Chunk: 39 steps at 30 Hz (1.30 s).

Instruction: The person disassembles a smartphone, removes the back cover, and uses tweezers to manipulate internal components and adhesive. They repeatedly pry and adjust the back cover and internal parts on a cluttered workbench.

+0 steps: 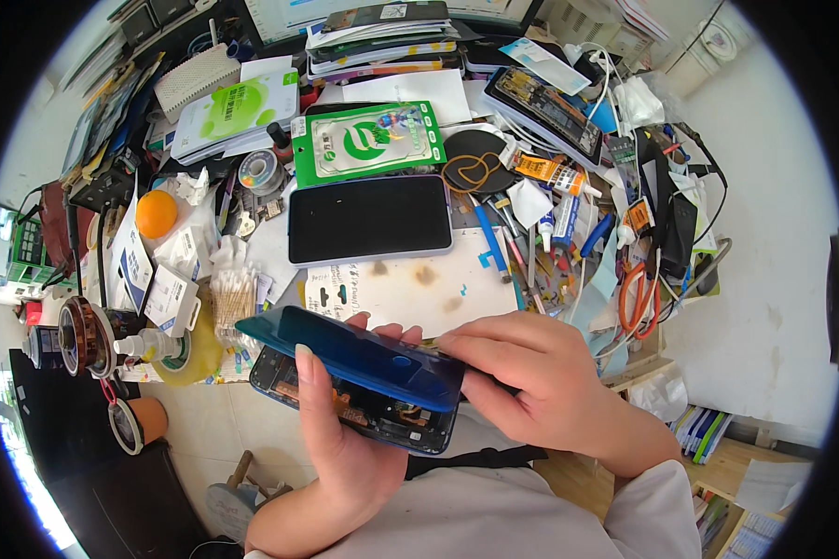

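Right hand, lower centre: thumb and fingers pinching blue cover | left hand: thumb and fingers clasping phone body, lower centre | Done: innards exposed | Left: cover tilted, not seated flush

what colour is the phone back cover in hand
The back cover is blue, teal at its left end; head view shows it.

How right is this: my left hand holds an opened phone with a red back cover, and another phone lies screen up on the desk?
Only the colour is wrong: in the head view, your left hand holds an opened phone with a blue back cover.
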Tool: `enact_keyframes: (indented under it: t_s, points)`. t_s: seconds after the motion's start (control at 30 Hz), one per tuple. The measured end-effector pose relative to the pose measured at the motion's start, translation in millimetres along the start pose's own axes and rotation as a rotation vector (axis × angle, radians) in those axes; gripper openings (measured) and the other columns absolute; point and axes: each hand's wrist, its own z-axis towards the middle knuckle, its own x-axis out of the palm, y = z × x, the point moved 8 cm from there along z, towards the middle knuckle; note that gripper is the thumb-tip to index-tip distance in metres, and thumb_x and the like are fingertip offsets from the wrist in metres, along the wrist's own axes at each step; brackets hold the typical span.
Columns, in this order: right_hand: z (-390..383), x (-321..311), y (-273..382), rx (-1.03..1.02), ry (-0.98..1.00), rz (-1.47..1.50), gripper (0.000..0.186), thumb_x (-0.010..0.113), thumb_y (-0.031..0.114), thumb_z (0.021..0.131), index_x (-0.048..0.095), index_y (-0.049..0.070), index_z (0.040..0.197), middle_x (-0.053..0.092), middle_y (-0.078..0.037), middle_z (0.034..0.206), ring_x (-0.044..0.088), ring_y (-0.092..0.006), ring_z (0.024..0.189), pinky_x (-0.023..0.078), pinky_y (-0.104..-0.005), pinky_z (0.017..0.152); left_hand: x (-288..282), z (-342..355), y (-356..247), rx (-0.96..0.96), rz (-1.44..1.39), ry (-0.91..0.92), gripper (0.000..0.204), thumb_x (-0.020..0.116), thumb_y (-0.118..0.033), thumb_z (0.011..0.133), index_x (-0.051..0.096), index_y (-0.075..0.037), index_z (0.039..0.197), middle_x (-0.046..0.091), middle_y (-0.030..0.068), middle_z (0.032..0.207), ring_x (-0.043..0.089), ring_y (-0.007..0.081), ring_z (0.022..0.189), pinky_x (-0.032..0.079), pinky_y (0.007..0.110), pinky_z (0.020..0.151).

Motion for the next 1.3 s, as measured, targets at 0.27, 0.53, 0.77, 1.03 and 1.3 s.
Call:
enact_keyframes:
  t_s: [0.27,0.53,0.77,1.03,1.3]
  points:
    - [-17,-3,-25,0.146,-0.079,0.091,0.028,0.068,-0.007,0.085,0.074,-0.002,0.111,0.075,-0.017,0.097,0.073,-0.0291,0.082,0.057,-0.0340,0.071,10,-4,13,0.036,0.074,0.017,0.066,0.052,-0.060,0.102,0.054,0.000,0.132,0.064,0.0168,0.121,0.061,0.0289,0.118,0.050,0.047,0.107]
    - [-24,33,-66,0.569,-0.125,0.909,0.042,0.070,-0.006,0.093,0.062,-0.006,0.134,0.072,-0.018,0.121,0.069,-0.0253,0.116,0.056,-0.0364,0.099,6,6,15,0.107,0.229,0.024,0.067,0.047,-0.061,0.104,0.051,-0.003,0.138,0.064,0.0176,0.128,0.061,0.0286,0.122,0.050,0.046,0.107]
    - [-20,56,-84,0.695,-0.087,1.140,0.039,0.073,-0.005,0.090,0.066,-0.006,0.128,0.072,-0.018,0.119,0.070,-0.0215,0.113,0.057,-0.0340,0.099,-2,11,20,0.153,0.208,0.039,0.069,0.043,-0.061,0.105,0.050,-0.004,0.141,0.064,0.0179,0.129,0.061,0.0289,0.123,0.049,0.045,0.109]
    - [-20,60,-92,0.778,-0.159,1.200,0.036,0.074,-0.006,0.087,0.068,-0.005,0.122,0.075,-0.017,0.110,0.073,-0.0204,0.102,0.060,-0.0315,0.091,-3,12,19,0.228,0.310,0.074,0.068,0.042,-0.060,0.105,0.047,-0.004,0.143,0.060,0.0196,0.135,0.058,0.0290,0.127,0.049,0.045,0.109]
    - [-21,58,-97,0.729,-0.238,1.207,0.033,0.076,-0.007,0.083,0.069,-0.006,0.116,0.076,-0.017,0.106,0.074,-0.0202,0.096,0.060,-0.0319,0.086,-3,15,9,0.209,0.280,0.110,0.064,0.044,-0.058,0.105,0.047,-0.006,0.142,0.061,0.0164,0.133,0.058,0.0319,0.128,0.049,0.049,0.109]
